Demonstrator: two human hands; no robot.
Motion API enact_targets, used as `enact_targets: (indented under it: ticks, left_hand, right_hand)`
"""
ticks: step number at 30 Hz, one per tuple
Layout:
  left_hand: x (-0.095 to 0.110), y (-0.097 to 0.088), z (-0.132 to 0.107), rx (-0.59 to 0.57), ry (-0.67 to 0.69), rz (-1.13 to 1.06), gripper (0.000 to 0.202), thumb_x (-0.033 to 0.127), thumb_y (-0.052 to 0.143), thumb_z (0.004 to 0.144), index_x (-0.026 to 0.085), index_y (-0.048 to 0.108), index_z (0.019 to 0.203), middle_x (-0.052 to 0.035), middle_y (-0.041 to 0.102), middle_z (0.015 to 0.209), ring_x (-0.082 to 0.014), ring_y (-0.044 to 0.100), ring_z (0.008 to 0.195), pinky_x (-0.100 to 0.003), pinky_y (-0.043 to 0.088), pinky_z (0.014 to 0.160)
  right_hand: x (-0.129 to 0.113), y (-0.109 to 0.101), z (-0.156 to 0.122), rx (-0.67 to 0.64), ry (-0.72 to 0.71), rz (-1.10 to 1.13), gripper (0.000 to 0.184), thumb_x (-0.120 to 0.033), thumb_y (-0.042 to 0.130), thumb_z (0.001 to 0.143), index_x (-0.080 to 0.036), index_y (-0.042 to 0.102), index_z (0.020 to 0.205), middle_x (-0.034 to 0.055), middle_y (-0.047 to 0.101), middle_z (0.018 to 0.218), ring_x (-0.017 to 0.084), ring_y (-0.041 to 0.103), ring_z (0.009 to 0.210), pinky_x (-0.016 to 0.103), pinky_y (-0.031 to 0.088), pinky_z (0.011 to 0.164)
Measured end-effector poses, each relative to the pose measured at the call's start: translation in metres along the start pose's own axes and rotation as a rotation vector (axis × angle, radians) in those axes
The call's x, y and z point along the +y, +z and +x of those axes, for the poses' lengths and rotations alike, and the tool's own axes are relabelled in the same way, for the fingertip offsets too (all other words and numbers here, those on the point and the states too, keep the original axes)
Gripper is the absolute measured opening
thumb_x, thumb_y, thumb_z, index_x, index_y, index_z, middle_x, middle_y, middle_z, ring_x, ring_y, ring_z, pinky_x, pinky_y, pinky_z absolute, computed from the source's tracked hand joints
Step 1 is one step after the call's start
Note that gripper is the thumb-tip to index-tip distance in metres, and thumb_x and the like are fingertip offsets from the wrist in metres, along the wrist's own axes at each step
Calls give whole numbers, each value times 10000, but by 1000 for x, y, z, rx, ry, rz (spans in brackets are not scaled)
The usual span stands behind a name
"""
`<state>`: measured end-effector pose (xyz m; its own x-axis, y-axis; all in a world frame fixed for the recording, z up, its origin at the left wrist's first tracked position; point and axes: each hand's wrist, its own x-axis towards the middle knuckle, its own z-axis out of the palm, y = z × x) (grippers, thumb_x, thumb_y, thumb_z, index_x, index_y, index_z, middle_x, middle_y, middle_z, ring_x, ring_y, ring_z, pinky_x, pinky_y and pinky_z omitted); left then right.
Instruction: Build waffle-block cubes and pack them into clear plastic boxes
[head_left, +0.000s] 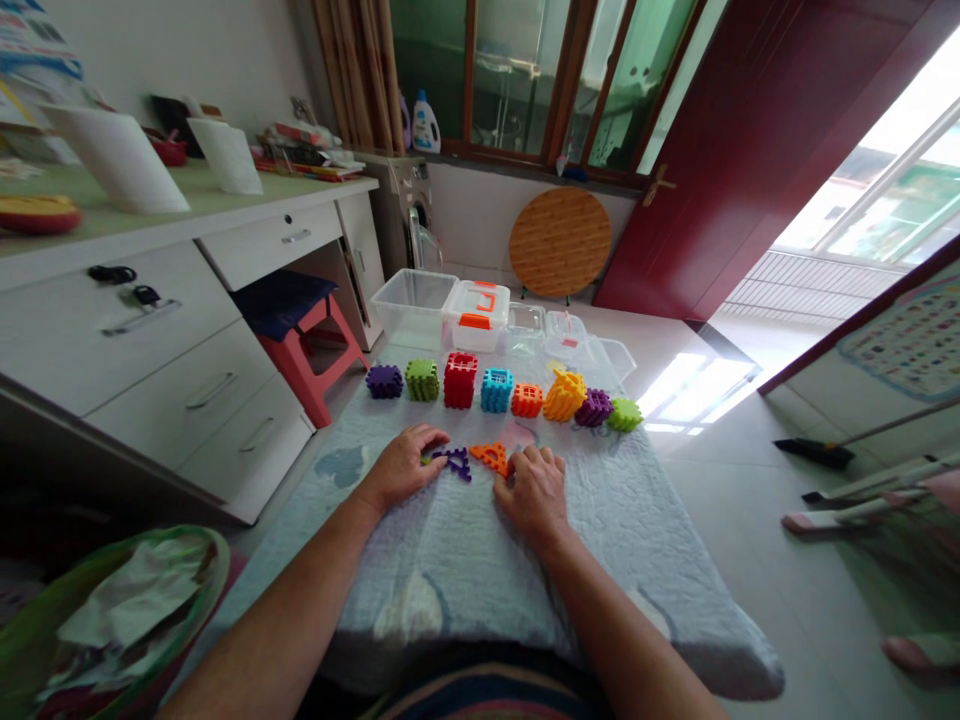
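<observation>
My left hand (403, 464) rests on a pale blue quilted cloth (465, 560), fingers curled over a small green piece and touching a flat purple toothed piece (454, 461). My right hand (531, 488) lies beside it, fingertips pressed on a flat orange triangular piece (491, 456). Beyond the hands runs a row of assembled plastic block cubes: purple (384, 380), green (422, 379), red (460, 379), light blue (496, 389), orange (527, 399), yellow-orange (564, 395), purple (595, 407) and light green (625, 413).
Clear plastic boxes (414, 300), one with an orange latch (475, 314), stand behind the row. A white drawer desk (172, 330) and red stool (300, 350) are on the left, a green basket (112, 610) at lower left. A broom and another person's foot lie at the right.
</observation>
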<state>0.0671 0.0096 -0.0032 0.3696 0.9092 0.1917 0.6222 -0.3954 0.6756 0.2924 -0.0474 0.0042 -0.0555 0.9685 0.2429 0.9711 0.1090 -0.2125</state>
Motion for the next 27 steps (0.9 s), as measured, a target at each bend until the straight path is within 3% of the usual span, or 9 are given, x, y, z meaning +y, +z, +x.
enact_targets:
  ticks: [4,19,27]
  left_hand:
    - [1,0,0,3,4,-2,225,247,620,769,173,660,978,-54,655,940,-207,631,919,-334,494,862]
    - [3,-1,0,4,6,6,227,246,624,766,182,665,980,-51,660,937,-205,626,919,-333,491,858]
    - [3,-2,0,6,5,-11,235,257,626,760,174,664,977,-55,660,934,-207,630,909,-334,497,849]
  right_hand:
    - [-1,0,0,9,-27,20,138,-336,648,810,-206,640,856,50,627,911,219,492,919,348,272,808]
    - [1,3,0,-5,-22,30,122,-302,610,841,-202,637,778,53,633,877,209,497,889,343,276,792]
    - [4,4,-1,42,-93,90,58,-272,614,833,-222,631,856,43,621,906,209,491,921,332,281,809]
